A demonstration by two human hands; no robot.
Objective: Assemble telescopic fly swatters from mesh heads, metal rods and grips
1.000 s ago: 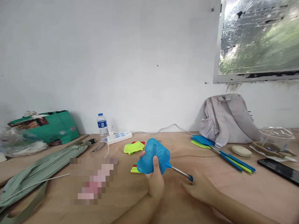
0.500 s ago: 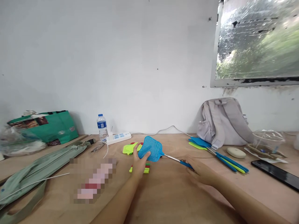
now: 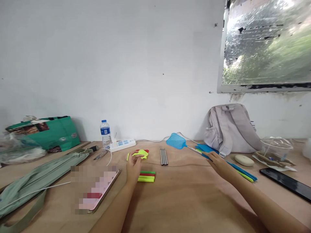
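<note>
My right hand point(image 3: 218, 163) is closed around the blue handle of a fly swatter point(image 3: 176, 141). The swatter is raised over the table, its blue mesh head pointing left and its metal rod running to the handle. My left hand point(image 3: 134, 163) has its fingers apart and curved at the yellow-green swatter heads point(image 3: 143, 154), partly covering them; a bit of red shows behind. Beside that hand lie short yellow, red and green handles point(image 3: 147, 176) in a row. Several metal rods point(image 3: 164, 157) lie side by side between the hands. More swatters point(image 3: 243, 171) lie under and beyond my right hand.
A pink-screened phone point(image 3: 102, 192) and green fabric bag point(image 3: 48, 176) lie left. A water bottle point(image 3: 105, 134) and power strip point(image 3: 123, 144) stand near the wall. Right are a grey backpack point(image 3: 229, 129), white oval case point(image 3: 244, 160), plastic cup point(image 3: 277, 145) and black phone point(image 3: 286, 183).
My right hand has carried the blue swatter right and away from me. My left hand has let go of its head and moved left to the yellow-green heads. The metal rods have come into view.
</note>
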